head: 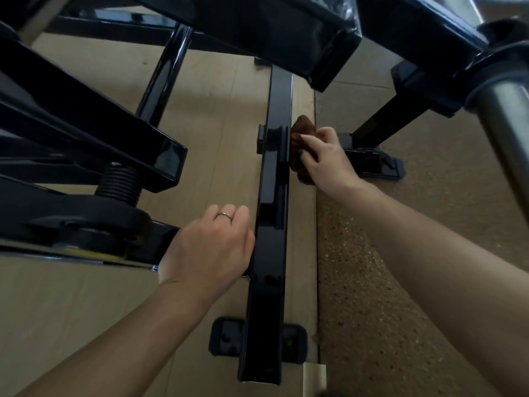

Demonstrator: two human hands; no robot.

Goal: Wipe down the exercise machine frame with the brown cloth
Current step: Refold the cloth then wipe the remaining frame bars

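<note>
Right hand [322, 156] grips the bunched brown cloth [300, 144], fingers curled over it, pressing it against the right side face of the glossy black square-section steel floor rail [270, 224]. Nearer the camera, left hand [209, 245] rests on the rail's opposite side; fingers bent, not visibly clasping.

Judgement: keep the cloth flat and pressure even, run along the rail's length, work round the bracket beside the grip.

No legible writing or brand.
</note>
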